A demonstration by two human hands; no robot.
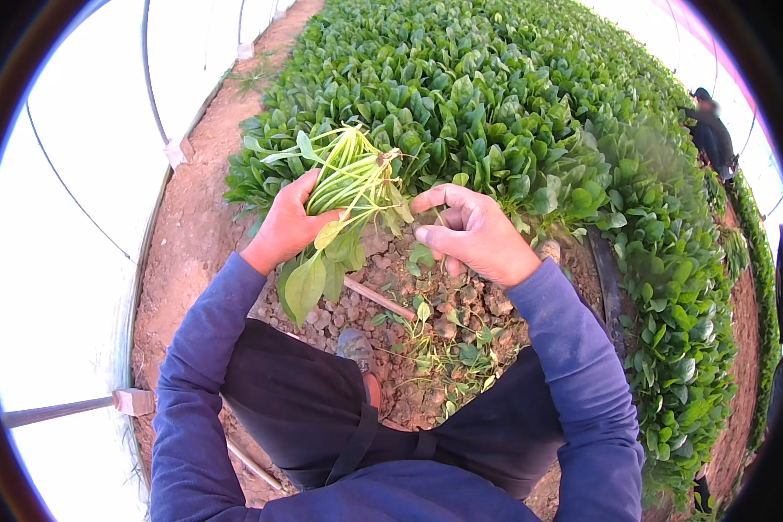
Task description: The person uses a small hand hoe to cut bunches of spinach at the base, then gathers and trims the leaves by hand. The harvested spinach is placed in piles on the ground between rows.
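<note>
My left hand (293, 220) is closed around a bunch of spinach (349, 183), its pale stems and brown root ends pointing up and right, its broad leaves hanging below. Just right of the root ends is my right hand (473, 231), fingers curled, with a thin stem (440, 218) that seems to run between thumb and fingers; whether they grip it I cannot tell. Loose leaves and stems (460, 352) lie on the clumpy soil between my legs. A wooden stick or handle (378, 298) lies partly hidden under the bunch's leaves.
A dense spinach bed (463, 98) fills the area ahead and to the right. The plastic greenhouse wall (72, 248) curves along the left beside a strip of bare soil (189, 189). A dark strip (605, 280) lies by the plants. Another person (714, 140) is far right.
</note>
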